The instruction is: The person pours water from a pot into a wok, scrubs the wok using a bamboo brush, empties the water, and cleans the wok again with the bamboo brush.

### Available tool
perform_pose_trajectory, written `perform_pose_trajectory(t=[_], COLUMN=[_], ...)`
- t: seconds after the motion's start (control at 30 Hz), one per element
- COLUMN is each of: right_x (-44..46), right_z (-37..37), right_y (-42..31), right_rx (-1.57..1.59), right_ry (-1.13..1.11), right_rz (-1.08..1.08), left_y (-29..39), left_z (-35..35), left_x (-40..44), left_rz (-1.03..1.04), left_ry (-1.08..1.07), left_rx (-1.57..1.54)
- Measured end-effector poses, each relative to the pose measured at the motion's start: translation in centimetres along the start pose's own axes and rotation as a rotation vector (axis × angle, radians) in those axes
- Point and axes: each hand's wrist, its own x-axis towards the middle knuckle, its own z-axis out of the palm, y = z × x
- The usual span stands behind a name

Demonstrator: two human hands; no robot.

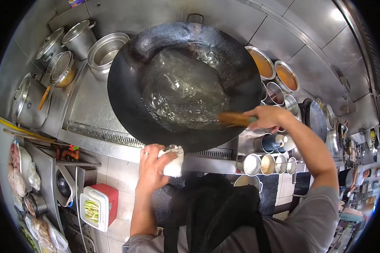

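A large black wok [126, 90] sits tilted on the steel range, with clear, rippling water [185, 84] in it. My left hand [154, 162] is closed around a folded white cloth [173, 162] at the wok's near rim; whether a handle lies under the cloth is hidden. My right hand [268, 117] grips the handle of a wok brush [232, 119] above the wok's right side. The brush's tan bristle end is blurred and reaches over the water's edge.
Metal pots [107, 52] and a strainer [62, 69] stand at the left. Pans of orange liquid [261, 63] and small seasoning cups [252, 164] line the right. A red cooler box [109, 202] holding cut green vegetables [91, 210] is on the floor at lower left. Another person [354, 177] is far right.
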Motion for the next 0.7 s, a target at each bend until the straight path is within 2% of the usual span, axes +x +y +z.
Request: perform_pose_trajectory(t=[0.03,0.1,0.17,0.23,0.3,0.37,0.43,0.5,0.57,0.63,0.7], right_x=[-0.2,5.0,9.3,18.1,26.4,32.8,37.6,37.5,36.9,31.9,30.2], right_z=[-0.9,-2.0,-5.3,-8.8,-12.7,-14.9,-14.9,-13.3,-10.7,-8.6,-5.6], right_y=[1.2,7.1,9.2,10.9,8.6,1.4,-6.9,-15.9,-23.4,-27.7,-29.3], right_rx=[-0.043,-0.52,-0.482,-0.469,-0.377,-0.17,0.032,0.582,0.858,0.953,0.917], right_ry=[0.093,0.431,0.553,0.726,0.821,0.846,0.885,0.638,0.532,0.336,0.234], right_rz=[0.066,0.026,0.14,0.18,0.106,0.043,-0.138,-0.401,-0.537,-0.603,-0.709], left_y=[0.0,-0.1,0.1,-0.2,-0.9,-1.1,-1.0,-1.0,-0.8,-0.8,-0.3], left_z=[0.0,0.1,-0.1,-0.3,0.1,-0.1,-0.4,-0.3,-0.4,-0.2,-0.6], left_x=[0.1,0.3,0.5,0.7,-0.1,0.0,0.2,0.1,0.2,0.1,0.7], left_rz=[-0.003,0.001,-0.024,-0.071,-0.105,-0.125,-0.132,-0.156,-0.158,-0.151,-0.138], left_ry=[-0.003,-0.008,-0.028,-0.078,-0.125,-0.197,-0.222,-0.218,-0.223,-0.191,-0.156], left_rx=[0.004,0.009,0.007,-0.021,-0.002,-0.038,-0.035,-0.085,-0.074,-0.057,-0.047])
